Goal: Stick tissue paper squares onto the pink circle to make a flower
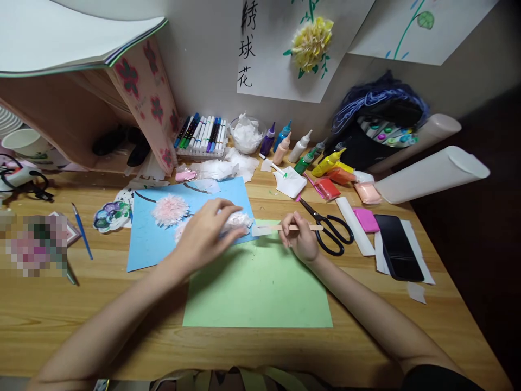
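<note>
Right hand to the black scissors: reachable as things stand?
Probably yes: the black scissors lie close beside the right hand, largely uncovered, though the wooden stick it holds would likely need setting down first.

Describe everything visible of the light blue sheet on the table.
The light blue sheet looks like paper and lies askew on the wooden table. Two dark, branch-like strokes mark its upper part. A fluffy pale pink flower sits on its left half. The left hand reaches over its right half, hiding some of it; whether the fingers touch the paper is unclear. Its lower right part overlaps the pale green sheet.
</note>
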`<state>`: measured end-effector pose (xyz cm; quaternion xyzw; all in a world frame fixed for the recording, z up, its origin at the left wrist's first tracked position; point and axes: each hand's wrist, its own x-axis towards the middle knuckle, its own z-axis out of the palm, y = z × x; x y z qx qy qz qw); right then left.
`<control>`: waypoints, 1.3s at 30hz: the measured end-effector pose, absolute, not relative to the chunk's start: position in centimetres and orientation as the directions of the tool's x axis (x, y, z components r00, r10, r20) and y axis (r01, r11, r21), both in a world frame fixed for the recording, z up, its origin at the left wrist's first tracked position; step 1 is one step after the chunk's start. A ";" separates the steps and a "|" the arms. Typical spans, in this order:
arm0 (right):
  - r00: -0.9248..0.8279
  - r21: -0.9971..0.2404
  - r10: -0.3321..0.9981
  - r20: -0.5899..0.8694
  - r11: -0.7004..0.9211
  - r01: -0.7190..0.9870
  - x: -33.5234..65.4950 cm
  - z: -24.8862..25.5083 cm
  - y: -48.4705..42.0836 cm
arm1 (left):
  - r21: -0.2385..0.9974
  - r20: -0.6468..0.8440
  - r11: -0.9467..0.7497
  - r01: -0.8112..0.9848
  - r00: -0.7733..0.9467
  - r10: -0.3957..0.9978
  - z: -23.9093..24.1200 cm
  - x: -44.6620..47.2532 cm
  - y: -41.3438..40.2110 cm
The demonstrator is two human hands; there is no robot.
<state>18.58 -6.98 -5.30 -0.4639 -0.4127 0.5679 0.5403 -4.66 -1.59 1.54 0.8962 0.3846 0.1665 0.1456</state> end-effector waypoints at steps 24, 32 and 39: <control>-0.168 -0.997 0.984 0.052 0.060 0.044 19.4 -5.6 -6.3 | 0.672 0.180 -0.208 0.711 0.116 0.977 -3.6 2.9 -9.8; -0.210 -0.974 0.967 0.144 0.176 0.140 18.9 -5.6 -4.3 | 0.315 0.401 -0.260 0.913 0.121 0.908 -4.5 1.8 -7.4; -0.153 -0.932 0.950 0.273 0.301 0.201 19.8 -5.6 -4.8 | 0.307 0.383 -0.247 0.919 0.119 0.916 -4.5 1.6 -7.0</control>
